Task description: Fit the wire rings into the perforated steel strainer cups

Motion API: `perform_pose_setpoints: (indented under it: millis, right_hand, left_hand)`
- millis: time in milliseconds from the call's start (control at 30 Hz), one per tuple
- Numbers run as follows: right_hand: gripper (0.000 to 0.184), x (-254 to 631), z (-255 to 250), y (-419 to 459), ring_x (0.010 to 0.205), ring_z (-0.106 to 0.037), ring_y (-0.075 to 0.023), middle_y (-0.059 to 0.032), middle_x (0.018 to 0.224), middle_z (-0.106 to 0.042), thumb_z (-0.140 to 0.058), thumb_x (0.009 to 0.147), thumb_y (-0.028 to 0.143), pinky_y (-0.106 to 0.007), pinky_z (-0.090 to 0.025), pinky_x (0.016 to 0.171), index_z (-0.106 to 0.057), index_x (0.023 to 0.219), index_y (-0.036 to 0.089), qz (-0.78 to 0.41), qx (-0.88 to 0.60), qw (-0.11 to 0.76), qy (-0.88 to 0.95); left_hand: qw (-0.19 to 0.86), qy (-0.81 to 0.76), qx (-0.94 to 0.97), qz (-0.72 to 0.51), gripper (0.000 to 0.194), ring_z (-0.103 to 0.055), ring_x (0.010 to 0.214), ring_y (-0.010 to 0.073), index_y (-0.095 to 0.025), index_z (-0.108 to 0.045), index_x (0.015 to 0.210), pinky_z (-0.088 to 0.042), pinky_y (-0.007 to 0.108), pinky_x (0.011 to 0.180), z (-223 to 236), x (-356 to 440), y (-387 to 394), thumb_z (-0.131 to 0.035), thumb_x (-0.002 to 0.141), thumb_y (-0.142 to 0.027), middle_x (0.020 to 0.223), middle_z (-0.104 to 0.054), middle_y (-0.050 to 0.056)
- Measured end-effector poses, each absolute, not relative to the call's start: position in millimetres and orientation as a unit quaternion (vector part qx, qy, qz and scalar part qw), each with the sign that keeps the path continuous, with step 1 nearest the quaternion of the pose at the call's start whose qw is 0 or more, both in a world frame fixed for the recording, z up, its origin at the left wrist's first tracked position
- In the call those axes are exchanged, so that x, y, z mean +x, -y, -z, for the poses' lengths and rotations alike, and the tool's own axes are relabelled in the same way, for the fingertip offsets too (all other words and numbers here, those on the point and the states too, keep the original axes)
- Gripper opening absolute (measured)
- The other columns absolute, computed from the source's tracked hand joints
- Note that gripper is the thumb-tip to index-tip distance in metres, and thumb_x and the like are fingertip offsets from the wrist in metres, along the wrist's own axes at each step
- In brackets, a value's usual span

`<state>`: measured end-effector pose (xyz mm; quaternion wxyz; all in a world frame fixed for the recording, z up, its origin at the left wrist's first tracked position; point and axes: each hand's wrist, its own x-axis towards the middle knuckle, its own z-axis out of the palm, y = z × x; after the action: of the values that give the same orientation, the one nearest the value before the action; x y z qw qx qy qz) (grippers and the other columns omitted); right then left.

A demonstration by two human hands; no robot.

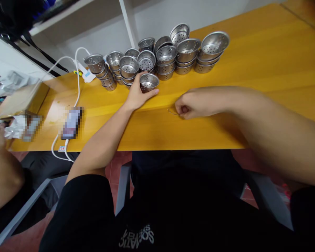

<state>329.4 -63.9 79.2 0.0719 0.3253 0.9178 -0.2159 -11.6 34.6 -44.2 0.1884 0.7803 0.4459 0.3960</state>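
Observation:
My left hand [136, 93] is wrapped round a small perforated metal cup [149, 86], thumb at its near side and fingers at its far left. The cup is upright, its mouth facing up, close to the front of the stacked cups. My right hand [194, 103] is closed in a pinch on a thin curved wire [172, 112], whose free end points left toward the cup. Most of the wire is hidden inside the fingers. Behind my left hand stand several stacks of similar perforated cups [166, 56]; some hold thin wire pieces.
On the yellow table [147, 133], a phone [72, 122] lies at left with a white cable [78, 84] running to a power strip [88, 75]. A cardboard box [28, 99] stands further left. Another person's arm [2, 168] is at the left edge. Shelving rises behind.

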Motion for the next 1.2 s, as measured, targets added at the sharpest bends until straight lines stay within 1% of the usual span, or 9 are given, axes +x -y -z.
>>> perform_pose_setpoints:
  millis: [200, 367, 467, 533, 600, 733, 933, 1067, 1200]
  right_hand:
    - [0.01, 323, -82, 69, 0.075, -0.074, -0.0307, -0.0086, 0.094, -0.087, -0.089, 0.098, 0.02, -0.04, -0.045, 0.064, -0.085, 0.091, 0.026, 0.098, 0.382, 0.108, -0.913]
    - [0.013, 312, -84, 74, 0.073, -0.071, -0.0293, -0.0115, 0.087, -0.084, -0.093, 0.097, 0.02, -0.04, -0.042, 0.065, -0.083, 0.09, 0.024, 0.055, 0.35, 0.103, -0.929]
    - [0.002, 311, -83, 72, 0.08, -0.076, -0.0326, -0.0119, 0.098, -0.089, -0.088, 0.103, 0.026, -0.042, -0.045, 0.07, -0.089, 0.102, 0.025, 0.051, 0.355, 0.136, -0.923]
    - [0.009, 314, -83, 69, 0.09, -0.081, -0.0362, -0.0157, 0.111, -0.091, -0.083, 0.106, 0.025, -0.044, -0.047, 0.075, -0.091, 0.109, 0.022, 0.065, 0.364, 0.138, -0.919]
    - [0.009, 318, -82, 64, 0.099, -0.082, -0.0388, -0.018, 0.118, -0.091, -0.08, 0.108, 0.023, -0.045, -0.048, 0.081, -0.089, 0.11, 0.021, 0.09, 0.369, 0.101, -0.92]
    - [0.008, 329, -76, 50, 0.094, -0.08, -0.0356, -0.0115, 0.106, -0.087, -0.08, 0.106, 0.019, -0.045, -0.052, 0.085, -0.082, 0.112, 0.024, 0.165, 0.394, 0.001, -0.904]
    - [0.038, 337, -63, 36, 0.096, -0.083, -0.0311, -0.0092, 0.113, -0.09, -0.085, 0.103, 0.011, -0.044, -0.065, 0.093, -0.084, 0.139, 0.024, 0.305, 0.394, -0.205, -0.843]
    - [0.011, 337, -54, 31, 0.081, -0.082, -0.0261, -0.0107, 0.1, -0.087, -0.084, 0.114, 0.014, -0.042, -0.067, 0.083, -0.082, 0.12, 0.022, 0.338, 0.391, -0.332, -0.789]
    - [0.009, 335, -46, 23, 0.067, -0.075, -0.0224, -0.0071, 0.088, -0.081, -0.088, 0.121, 0.025, -0.041, -0.064, 0.071, -0.082, 0.115, 0.024, 0.353, 0.369, -0.406, -0.758]
  left_hand:
    - [0.19, -0.452, 0.776, -0.397, 0.114, -0.085, 0.152, 0.0408, -0.029, -0.066, 0.167, -0.07, 0.069, 0.139, 48, -19, -44, -0.102, 0.087, -0.102, 0.166, -0.082, 0.021]
    - [0.186, -0.451, 0.78, -0.392, 0.111, -0.085, 0.152, 0.0395, -0.031, -0.063, 0.174, -0.07, 0.069, 0.138, 47, -18, -43, -0.103, 0.093, -0.095, 0.167, -0.082, 0.021]
    - [0.194, -0.44, 0.783, -0.394, 0.118, -0.084, 0.152, 0.0398, -0.031, -0.061, 0.178, -0.069, 0.07, 0.139, 50, -20, -47, -0.101, 0.091, -0.1, 0.167, -0.081, 0.02]
    - [0.201, -0.428, 0.787, -0.396, 0.126, -0.084, 0.153, 0.0408, -0.029, -0.059, 0.179, -0.068, 0.069, 0.14, 53, -23, -51, -0.1, 0.088, -0.105, 0.166, -0.081, 0.02]
    - [0.206, -0.415, 0.791, -0.401, 0.13, -0.084, 0.153, 0.0414, -0.027, -0.058, 0.179, -0.068, 0.067, 0.141, 55, -25, -55, -0.1, 0.086, -0.107, 0.165, -0.08, 0.02]
    - [0.204, -0.389, 0.796, -0.417, 0.128, -0.083, 0.153, 0.0401, -0.028, -0.061, 0.172, -0.068, 0.065, 0.14, 60, -25, -58, -0.099, 0.082, -0.111, 0.164, -0.08, 0.018]
    - [0.215, -0.362, 0.79, -0.445, 0.127, -0.084, 0.15, 0.0373, -0.032, -0.055, 0.172, -0.068, 0.065, 0.14, 67, -24, -62, -0.1, 0.082, -0.11, 0.165, -0.077, 0.016]
    - [0.233, -0.312, 0.806, -0.445, 0.121, -0.083, 0.154, 0.0353, -0.037, -0.047, 0.176, -0.069, 0.062, 0.138, 70, -22, -63, -0.095, 0.09, -0.109, 0.168, -0.073, 0.014]
    - [0.253, -0.276, 0.822, -0.429, 0.121, -0.08, 0.162, 0.0356, -0.045, -0.036, 0.184, -0.067, 0.062, 0.139, 66, -18, -56, -0.091, 0.096, -0.107, 0.177, -0.068, 0.013]
